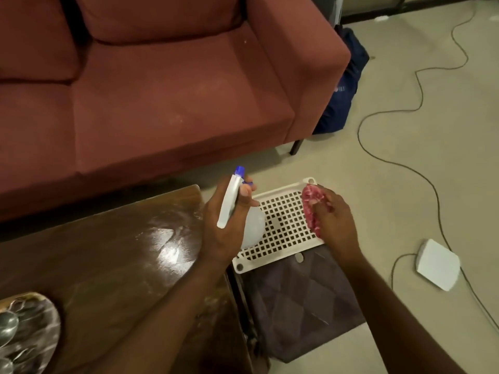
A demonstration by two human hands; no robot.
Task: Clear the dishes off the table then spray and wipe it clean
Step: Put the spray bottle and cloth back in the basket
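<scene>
Beside streaked desk point(108, 265): gripping spray bottle point(229, 203) in left hand point(216, 236), cloth point(310, 209) in right hand point(336, 220); probably spraying step, aiming nozzle deskward next.

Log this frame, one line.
left hand grips spray bottle | right hand grips pink cloth over white tray | plate with spoons on table

Warm, fairly dim indoor light falls from overhead. It throws a white glare patch on the glossy counter point(167, 247) at 8 o'clock, where smears show up in the sheen. The sofa point(162, 103) at 11 o'clock sits in dull shade, with a dark shadow band along its base. The floor point(405, 184) at 3 o'clock is the brightest area. Detail is soft throughout (compression smear, mostly), and the dish point(40, 327) at 8 o'clock blurs towards the corner. Straight lines bow near the frame edges.
</scene>
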